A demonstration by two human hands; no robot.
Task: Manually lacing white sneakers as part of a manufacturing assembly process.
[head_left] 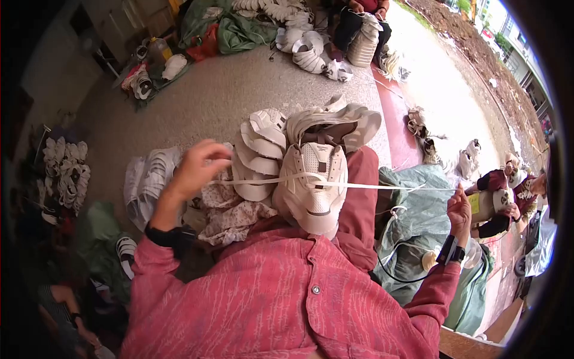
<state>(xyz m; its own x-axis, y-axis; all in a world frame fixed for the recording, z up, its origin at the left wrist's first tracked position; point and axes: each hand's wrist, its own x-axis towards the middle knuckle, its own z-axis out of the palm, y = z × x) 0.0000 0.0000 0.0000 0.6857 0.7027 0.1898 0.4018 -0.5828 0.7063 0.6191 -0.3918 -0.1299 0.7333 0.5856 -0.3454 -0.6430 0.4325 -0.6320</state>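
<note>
A white shoe upper [312,185] is being rested on the lap, on the red-trousered thigh [359,209], while a white lace [382,186] is being drawn taut across it, one end pinched in the grip of the left hand [194,167] and the other in the grip of the right hand [459,209]. The lacing step appears to be in hand, with the lace being evened out. For the next move, an end is judged to need feeding into an eyelet, the upper being kept from slipping toward the stack of white uppers [258,152] just beside it.

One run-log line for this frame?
left hand: pinches lace | right hand: pulls lace end | shoe: on lap
</note>
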